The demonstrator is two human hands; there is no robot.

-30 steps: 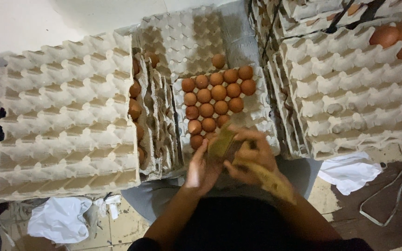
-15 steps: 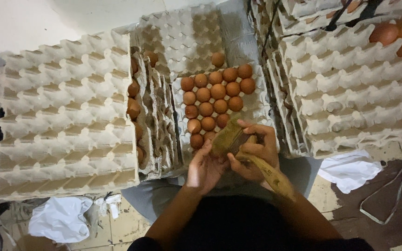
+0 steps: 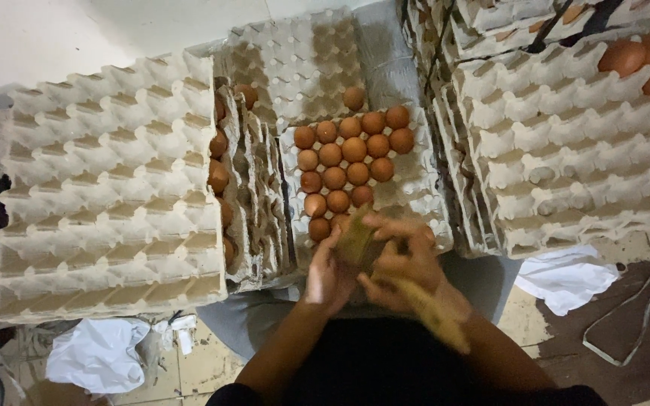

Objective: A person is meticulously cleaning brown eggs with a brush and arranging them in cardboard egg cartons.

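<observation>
Both hands meet just below the grey pulp egg tray [image 3: 415, 197]. The left hand [image 3: 330, 274] and the right hand [image 3: 404, 263] close their grip together on a yellowish-brown cloth [image 3: 360, 244]; it looks soft and light. Just above the grip, the brown eggs [image 3: 347, 162] seem fragile and are best cupped around the sides.

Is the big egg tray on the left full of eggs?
No, the big grey tray on the left has only empty cups on top, while the brown eggs sit in the middle tray.
</observation>
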